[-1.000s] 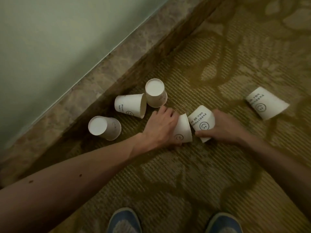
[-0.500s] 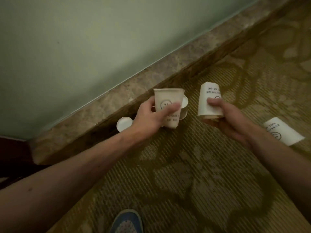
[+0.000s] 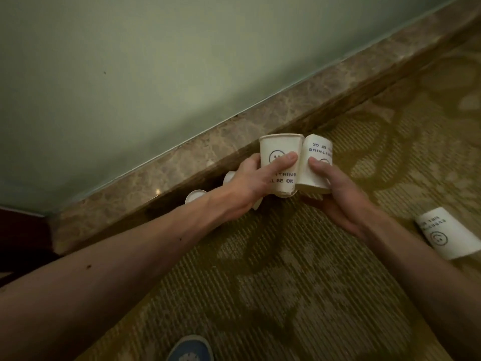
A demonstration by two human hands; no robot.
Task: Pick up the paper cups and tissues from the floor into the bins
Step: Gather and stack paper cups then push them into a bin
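My left hand point(image 3: 250, 183) grips an upright white paper cup point(image 3: 279, 149) with a smiley face, raised above the carpet. My right hand point(image 3: 335, 194) holds a second white cup point(image 3: 316, 152) upside down, its side touching the first cup. Another printed cup point(image 3: 446, 234) lies on its side on the carpet at the right. Behind my left wrist, parts of two more white cups point(image 3: 194, 198) point(image 3: 229, 177) show on the floor by the baseboard, mostly hidden. No tissues or bins are in view.
A marble baseboard point(image 3: 182, 162) runs diagonally under a pale green wall point(image 3: 156, 61). Patterned olive carpet point(image 3: 286, 282) covers the floor. The toe of my blue shoe point(image 3: 190, 350) shows at the bottom edge. A dark object point(image 3: 20, 241) sits at the left edge.
Both hands picked a cup each off the carpet and lifted them. The two held cups have since come together until their sides touch. The camera tilted up toward the wall.
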